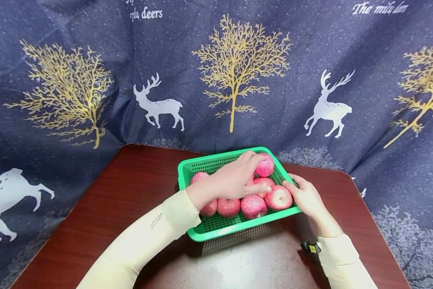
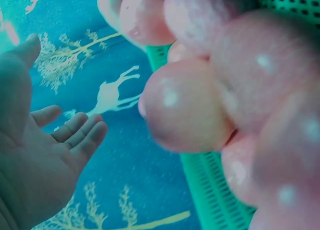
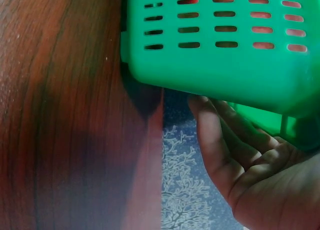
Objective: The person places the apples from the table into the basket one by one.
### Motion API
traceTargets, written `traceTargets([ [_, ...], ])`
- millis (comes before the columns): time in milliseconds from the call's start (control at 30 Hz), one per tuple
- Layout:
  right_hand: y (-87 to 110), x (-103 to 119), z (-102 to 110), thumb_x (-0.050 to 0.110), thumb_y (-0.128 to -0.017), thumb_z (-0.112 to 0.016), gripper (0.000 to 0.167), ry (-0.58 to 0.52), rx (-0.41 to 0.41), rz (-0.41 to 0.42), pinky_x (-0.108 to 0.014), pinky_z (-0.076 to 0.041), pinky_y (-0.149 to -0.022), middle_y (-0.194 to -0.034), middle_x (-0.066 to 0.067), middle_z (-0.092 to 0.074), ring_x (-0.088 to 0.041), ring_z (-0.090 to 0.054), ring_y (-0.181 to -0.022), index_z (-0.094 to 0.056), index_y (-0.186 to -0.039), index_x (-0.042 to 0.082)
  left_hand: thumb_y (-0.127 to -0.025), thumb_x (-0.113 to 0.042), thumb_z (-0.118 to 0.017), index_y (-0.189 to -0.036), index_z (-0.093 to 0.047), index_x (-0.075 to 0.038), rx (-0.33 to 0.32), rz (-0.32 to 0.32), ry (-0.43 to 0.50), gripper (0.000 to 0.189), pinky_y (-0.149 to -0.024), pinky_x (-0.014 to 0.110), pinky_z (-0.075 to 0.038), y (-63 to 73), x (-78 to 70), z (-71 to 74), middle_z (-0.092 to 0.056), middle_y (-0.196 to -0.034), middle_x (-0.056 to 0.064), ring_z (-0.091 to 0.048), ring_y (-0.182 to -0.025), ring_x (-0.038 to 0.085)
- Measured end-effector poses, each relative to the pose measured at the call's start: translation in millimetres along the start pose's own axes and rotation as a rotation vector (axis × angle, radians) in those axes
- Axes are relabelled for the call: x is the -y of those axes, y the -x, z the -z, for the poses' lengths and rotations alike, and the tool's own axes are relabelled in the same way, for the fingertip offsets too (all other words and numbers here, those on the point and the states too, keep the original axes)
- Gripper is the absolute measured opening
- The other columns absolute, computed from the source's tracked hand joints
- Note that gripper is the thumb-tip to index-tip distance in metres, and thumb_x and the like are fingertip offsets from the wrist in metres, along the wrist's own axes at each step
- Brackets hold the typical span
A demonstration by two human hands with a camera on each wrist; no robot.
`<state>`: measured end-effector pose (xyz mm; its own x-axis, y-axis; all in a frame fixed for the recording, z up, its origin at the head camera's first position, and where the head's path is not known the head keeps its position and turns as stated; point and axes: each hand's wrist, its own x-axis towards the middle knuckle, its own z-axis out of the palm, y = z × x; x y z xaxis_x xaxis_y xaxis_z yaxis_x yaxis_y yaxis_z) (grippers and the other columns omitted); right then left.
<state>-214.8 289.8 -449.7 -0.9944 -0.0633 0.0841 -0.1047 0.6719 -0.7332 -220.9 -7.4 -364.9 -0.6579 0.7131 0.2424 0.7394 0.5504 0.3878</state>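
A green plastic basket [image 1: 234, 229] full of red apples stands on the table. My left hand [image 1: 234, 176] reaches in over the apples, its fingertips at an apple [image 1: 265, 166] in the far right corner and its thumb over another. Its fingers look spread in the left wrist view, with a gap between the hand [image 2: 45, 145] and an apple [image 2: 185, 110]. On the basket's right side, my right hand [image 1: 308, 198] grips the rim. From below, the right wrist view has its fingers bent up against the basket [image 3: 210, 70]. My left hand covers some apples.
The dark red wooden table [image 1: 129, 184] extends left and right of the basket. Behind it hangs a blue cloth [image 1: 209, 116] printed with deer and trees. A small black object with a yellow label [image 1: 312, 248] is at the right wrist.
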Motion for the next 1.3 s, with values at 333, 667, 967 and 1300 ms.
traceTargets([
  [333,-2.2,0,0,0.038,-0.114,-0.060,0.056,0.013,-0.006,0.005,-0.053,-0.046,-0.105,-0.146,-0.024,-0.069,-0.040,-0.062,-0.127,-0.061,-0.156,0.001,-0.105,-0.060,-0.071,-0.166,-0.042,-0.014,-0.097,0.034,0.057,0.081,-0.114,0.034,-0.049,9.6,6.4,34.3,-0.050,-0.148,0.000,-0.049,-0.138,0.012],
  [667,-1.2,-3,0,0.039,-0.114,-0.059,0.058,0.020,0.000,-0.008,-0.055,-0.046,-0.105,-0.147,-0.025,-0.068,-0.040,-0.062,-0.128,-0.060,-0.157,0.001,-0.103,-0.064,-0.070,-0.165,-0.043,-0.016,-0.147,0.139,0.109,0.083,-0.109,0.045,-0.054,30.6,30.8,50.3,-0.049,-0.151,0.002,-0.053,-0.138,0.018],
  [967,-2.5,-5,-1,0.042,-0.115,-0.059,0.059,0.024,0.001,0.000,-0.053,-0.047,-0.104,-0.145,-0.023,-0.069,-0.039,-0.063,-0.125,-0.060,-0.157,0.002,-0.106,-0.054,-0.071,-0.164,-0.045,-0.012,-0.254,0.175,0.162,0.076,-0.113,0.047,-0.051,59.6,73.5,51.5,-0.051,-0.148,0.008,-0.057,-0.136,0.024],
  [1300,-2.8,-7,-1,0.049,-0.114,-0.058,0.063,0.029,-0.005,0.003,-0.055,-0.047,-0.106,-0.145,-0.023,-0.069,-0.040,-0.063,-0.126,-0.061,-0.157,0.003,-0.107,-0.051,-0.071,-0.162,-0.047,-0.009,-0.385,0.274,0.150,0.073,-0.106,0.054,-0.053,90.3,112.5,52.8,-0.054,-0.145,0.014,-0.058,-0.131,0.032],
])
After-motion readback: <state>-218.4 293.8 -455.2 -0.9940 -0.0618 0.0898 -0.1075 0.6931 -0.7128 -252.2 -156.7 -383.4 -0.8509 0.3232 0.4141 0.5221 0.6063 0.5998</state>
